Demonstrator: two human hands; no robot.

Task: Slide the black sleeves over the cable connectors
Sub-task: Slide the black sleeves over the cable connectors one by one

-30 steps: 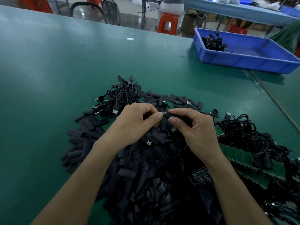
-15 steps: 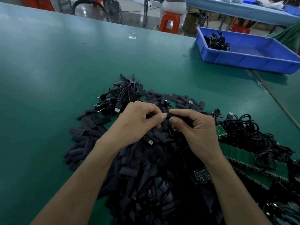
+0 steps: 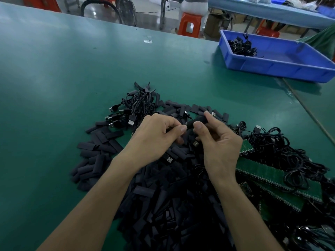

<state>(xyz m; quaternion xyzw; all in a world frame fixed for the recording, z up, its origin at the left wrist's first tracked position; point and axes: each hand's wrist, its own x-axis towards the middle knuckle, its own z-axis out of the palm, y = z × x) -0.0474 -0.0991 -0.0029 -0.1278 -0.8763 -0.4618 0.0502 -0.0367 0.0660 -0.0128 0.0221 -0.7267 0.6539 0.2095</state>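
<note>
Over a large heap of flat black sleeves [image 3: 163,196] on the green table, my right hand [image 3: 217,142] pinches one black sleeve [image 3: 196,121] between thumb and forefinger. My left hand [image 3: 155,136] meets it from the left, fingertips pinched on the thin cable end at the sleeve's mouth; the connector itself is hidden. Below the hands a USB plug [image 3: 195,144] dangles and another USB plug [image 3: 169,159] lies on the heap. A bundle of black USB cables [image 3: 137,107] lies behind my left hand.
Green circuit boards [image 3: 262,173] and a tangle of black cables [image 3: 282,156] lie to the right. A blue tray [image 3: 279,67] holding a few cables stands at the back right. Orange stools and another bench stand beyond the table's far edge.
Both hands stay together over the heap. My right hand has tilted the sleeve up, so more of its length shows above the thumb.
</note>
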